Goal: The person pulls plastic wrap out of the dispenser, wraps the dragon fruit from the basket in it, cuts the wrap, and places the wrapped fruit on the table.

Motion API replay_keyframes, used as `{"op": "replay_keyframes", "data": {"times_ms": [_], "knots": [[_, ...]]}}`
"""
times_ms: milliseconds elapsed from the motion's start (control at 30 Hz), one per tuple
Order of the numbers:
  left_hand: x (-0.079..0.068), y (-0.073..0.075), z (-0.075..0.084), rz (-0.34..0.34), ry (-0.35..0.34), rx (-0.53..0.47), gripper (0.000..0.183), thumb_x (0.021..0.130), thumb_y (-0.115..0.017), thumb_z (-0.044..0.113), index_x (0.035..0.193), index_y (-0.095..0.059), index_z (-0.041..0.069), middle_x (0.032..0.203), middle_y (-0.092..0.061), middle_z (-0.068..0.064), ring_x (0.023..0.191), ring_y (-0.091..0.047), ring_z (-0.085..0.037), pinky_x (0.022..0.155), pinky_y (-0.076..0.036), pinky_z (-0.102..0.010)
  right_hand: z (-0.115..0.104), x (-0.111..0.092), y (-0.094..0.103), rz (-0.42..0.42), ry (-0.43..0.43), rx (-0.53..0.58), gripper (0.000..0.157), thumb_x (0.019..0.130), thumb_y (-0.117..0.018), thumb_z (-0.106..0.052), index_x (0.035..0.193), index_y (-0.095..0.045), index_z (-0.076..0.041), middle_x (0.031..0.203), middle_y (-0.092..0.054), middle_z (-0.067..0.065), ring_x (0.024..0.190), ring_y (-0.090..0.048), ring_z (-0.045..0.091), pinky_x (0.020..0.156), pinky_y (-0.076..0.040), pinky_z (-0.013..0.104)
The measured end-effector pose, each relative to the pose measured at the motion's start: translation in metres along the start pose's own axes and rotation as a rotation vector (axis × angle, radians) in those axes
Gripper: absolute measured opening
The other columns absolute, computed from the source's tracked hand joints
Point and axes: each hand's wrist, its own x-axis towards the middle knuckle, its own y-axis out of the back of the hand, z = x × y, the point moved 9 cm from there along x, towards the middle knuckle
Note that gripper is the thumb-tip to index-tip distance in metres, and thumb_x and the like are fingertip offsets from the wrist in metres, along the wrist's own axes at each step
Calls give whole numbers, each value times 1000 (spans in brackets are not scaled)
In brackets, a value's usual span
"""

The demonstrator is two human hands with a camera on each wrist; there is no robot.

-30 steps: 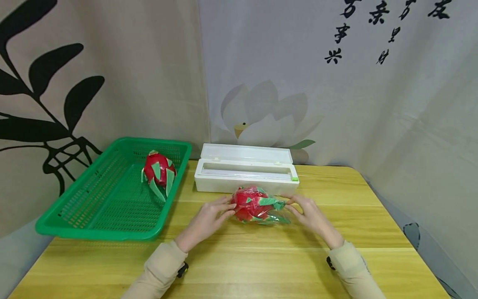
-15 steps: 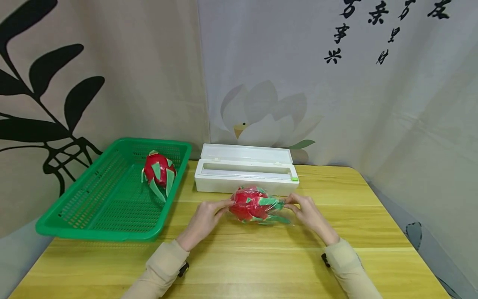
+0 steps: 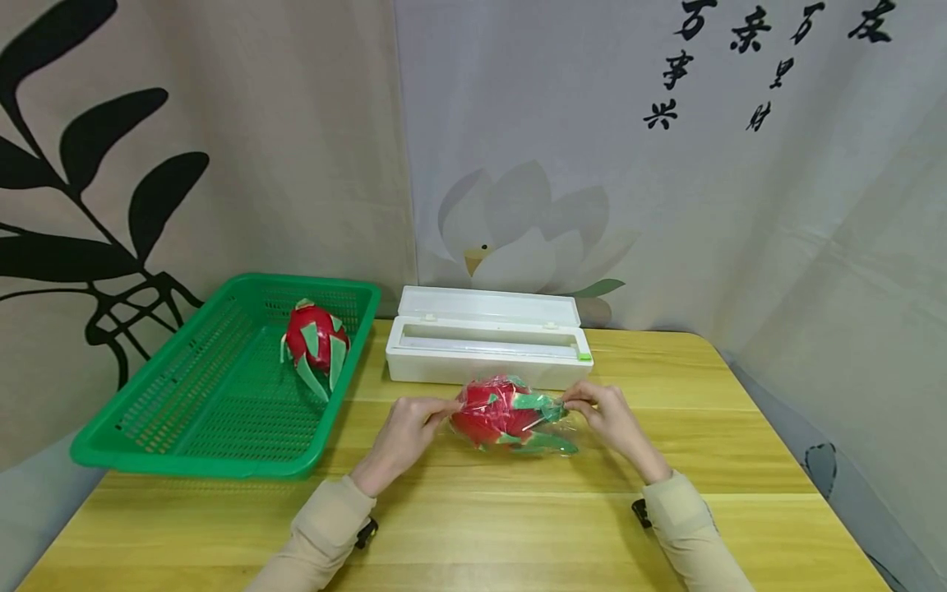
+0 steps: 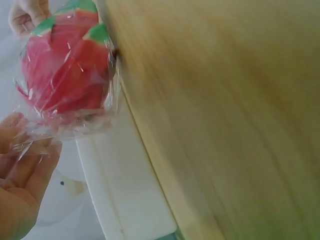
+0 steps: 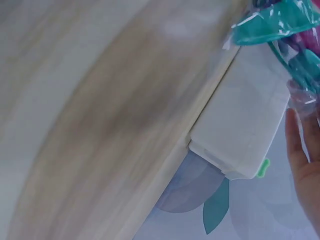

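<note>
A red dragon fruit (image 3: 491, 415) with green leaf tips lies sideways, covered in clear plastic wrap (image 4: 65, 122). At its left end my left hand (image 3: 403, 432) pinches the gathered wrap between thumb and fingers; the left wrist view shows the film stretched from those fingers to the fruit. My right hand (image 3: 610, 421) pinches the wrap at the leafy right end. In the right wrist view that hand (image 5: 305, 150) is partly cut off by the frame edge. Whether the fruit's underside touches the table cannot be seen.
Just behind the fruit stands a white wrap dispenser box (image 3: 473, 366) with its lid raised and a green slider (image 3: 584, 355) at the right. To the left, a green basket (image 3: 200, 469) holds another dragon fruit (image 3: 316, 335). Wooden table (image 3: 518, 526) extends in front.
My left fingers have closed from a spread touch into a pinch on the wrap. My right hand has shifted slightly left and now pinches the other end. The fruit has turned a little.
</note>
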Motion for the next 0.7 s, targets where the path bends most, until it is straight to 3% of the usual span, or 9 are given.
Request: {"op": "replay_keyframes", "data": {"times_ms": [233, 400, 500, 700], "knots": [[0, 5, 2, 23, -11, -32, 21, 78, -70, -7, 96, -75, 3, 93, -75, -11, 83, -73, -19, 71, -57, -20, 0, 2, 0, -35, -62, 20, 12, 81, -67, 6, 83, -71, -5, 79, -74, 7, 67, -68, 12, 62, -56, 23], [0, 7, 1, 50, 13, -63, 20, 79, -70, -5, 98, -73, 2, 91, -75, -13, 73, -72, -18, 62, -55, -15, 1, 0, -3, -61, -94, 61, 12, 82, -64, 8, 85, -72, -1, 80, -73, 11, 66, -68, 11, 61, -58, 34], [1, 6, 1, 44, 9, -50, 18, 79, -69, -6, 94, -74, 3, 90, -75, -12, 79, -73, -19, 68, -57, -19, 3, 0, -5, -61, -105, 61, 12, 83, -64, 8, 85, -72, 0, 80, -74, 12, 67, -69, 12, 61, -58, 36], [2, 2, 4, -16, -5, -12, 17, 81, -69, -4, 94, -75, 5, 93, -75, -8, 87, -73, -19, 76, -58, -24, 6, -4, -7, -93, -110, 25, 13, 85, -63, 5, 92, -74, 0, 87, -75, 14, 72, -71, 15, 62, -56, 24]]}}
